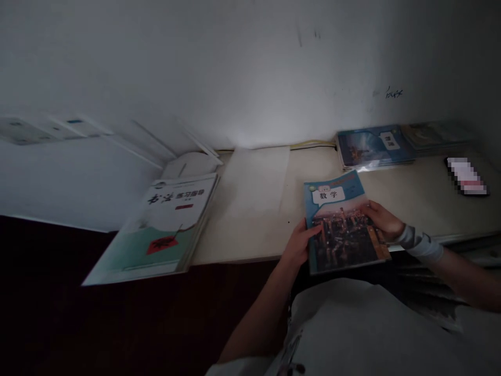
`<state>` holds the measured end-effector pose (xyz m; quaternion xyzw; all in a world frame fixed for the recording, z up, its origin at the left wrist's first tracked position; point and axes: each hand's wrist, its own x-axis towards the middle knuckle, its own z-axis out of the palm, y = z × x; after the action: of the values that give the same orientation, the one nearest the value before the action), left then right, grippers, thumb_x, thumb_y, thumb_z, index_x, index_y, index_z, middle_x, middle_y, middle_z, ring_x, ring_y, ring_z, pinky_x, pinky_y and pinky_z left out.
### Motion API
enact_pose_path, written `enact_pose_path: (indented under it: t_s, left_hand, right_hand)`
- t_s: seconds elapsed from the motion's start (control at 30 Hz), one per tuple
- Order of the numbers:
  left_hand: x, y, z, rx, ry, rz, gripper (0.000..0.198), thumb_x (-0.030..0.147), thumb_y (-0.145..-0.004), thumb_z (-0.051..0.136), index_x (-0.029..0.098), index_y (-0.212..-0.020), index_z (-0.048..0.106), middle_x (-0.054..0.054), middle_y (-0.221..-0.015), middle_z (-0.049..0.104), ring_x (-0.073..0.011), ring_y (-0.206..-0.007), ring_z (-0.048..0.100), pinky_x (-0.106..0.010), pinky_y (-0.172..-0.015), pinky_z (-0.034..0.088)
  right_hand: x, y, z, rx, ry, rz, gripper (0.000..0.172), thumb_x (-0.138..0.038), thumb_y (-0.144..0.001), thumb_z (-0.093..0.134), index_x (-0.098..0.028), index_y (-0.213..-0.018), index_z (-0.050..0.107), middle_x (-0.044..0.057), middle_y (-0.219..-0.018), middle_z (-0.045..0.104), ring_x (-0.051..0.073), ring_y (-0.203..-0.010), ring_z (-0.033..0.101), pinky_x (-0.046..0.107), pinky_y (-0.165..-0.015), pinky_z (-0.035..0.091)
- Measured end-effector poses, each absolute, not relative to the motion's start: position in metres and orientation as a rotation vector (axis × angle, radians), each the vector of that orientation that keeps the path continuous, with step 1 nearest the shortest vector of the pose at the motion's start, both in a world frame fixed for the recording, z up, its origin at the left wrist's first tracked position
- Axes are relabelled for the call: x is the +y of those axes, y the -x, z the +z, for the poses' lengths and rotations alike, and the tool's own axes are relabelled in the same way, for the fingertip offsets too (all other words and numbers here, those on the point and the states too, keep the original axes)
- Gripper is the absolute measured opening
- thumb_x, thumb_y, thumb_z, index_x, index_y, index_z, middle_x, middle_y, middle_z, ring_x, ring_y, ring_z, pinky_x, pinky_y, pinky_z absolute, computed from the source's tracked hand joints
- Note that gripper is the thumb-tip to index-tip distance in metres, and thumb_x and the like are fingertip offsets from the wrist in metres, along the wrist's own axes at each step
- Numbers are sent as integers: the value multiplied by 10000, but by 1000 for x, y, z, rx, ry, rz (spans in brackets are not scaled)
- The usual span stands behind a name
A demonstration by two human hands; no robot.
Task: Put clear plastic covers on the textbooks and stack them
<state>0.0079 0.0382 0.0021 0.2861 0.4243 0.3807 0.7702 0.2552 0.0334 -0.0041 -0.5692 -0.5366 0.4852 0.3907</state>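
The person's left hand (299,243) is holding the left edge of a textbook (344,240), its thumb resting on the front cover. The right hand (383,218) is gripping the same textbook by its right edge, and a grey band (421,245) is circling that wrist. The textbook is tilting slightly, its cover facing up and showing a blue top, a white label with two large Chinese characters, and a city glowing at dusk. It is sitting over the near edge of the pale desk (250,235), right of the middle; whether it is touching the desk, I cannot tell.

Beyond it, near the wall (235,68), a blue stack of books (370,149) is lying at far right, with a greenish stack (436,134) sitting just beside it. Nearer and further right, a phone (467,177) is lying face up, its screen blurred out. Left of the textbook, a white sheet (256,177) is covering part of the desk. At far left, a white-and-green pile of books (164,230) is jutting past the desk's near edge.
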Motion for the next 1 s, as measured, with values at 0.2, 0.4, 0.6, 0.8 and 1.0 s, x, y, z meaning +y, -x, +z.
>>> enact_pose_path:
  t_s: [0.2,0.4,0.6,0.8,1.0]
  left_hand:
    - [31,-10,5,760,-800,1079,494,227,-579,822,206,-1028,617,-6,-933,720,-162,-787,674,-285,-736,527]
    - [64,-13,15,674,-1100,1258,515,323,-596,836,226,-1053,620,-22,-999,710,-177,-879,663,-301,-823,519]
    - [100,-9,5,741,-1389,1429,400,413,-667,786,192,-964,636,-23,-909,697,-165,-843,638,-282,-811,489]
    - [82,-1,-8,1014,-1280,1092,290,370,-623,796,187,-817,681,-26,-815,705,-199,-841,632,-284,-798,489]
    - [112,-5,11,954,-969,827,432,474,-621,784,170,-914,694,-60,-805,718,-248,-814,677,-345,-730,529]
  right_hand:
    - [36,-269,8,-1304,1269,1166,497,-606,-752,633,-223,-1068,603,59,-1041,691,247,-1016,618,411,-916,490]
    - [45,-268,46,-1082,1055,1337,424,-556,-640,761,-229,-891,661,12,-790,708,200,-705,658,364,-718,549]
    - [47,-268,51,-1142,963,1153,351,-536,-594,800,-228,-707,676,-16,-728,692,148,-683,632,289,-699,531]
    - [49,-297,57,-1444,1140,1271,281,-411,-584,815,-201,-743,719,13,-769,721,171,-747,652,325,-734,547]
    - [64,-305,78,-1332,1095,1445,315,-355,-633,796,-179,-878,706,-14,-719,701,115,-580,626,214,-488,533]
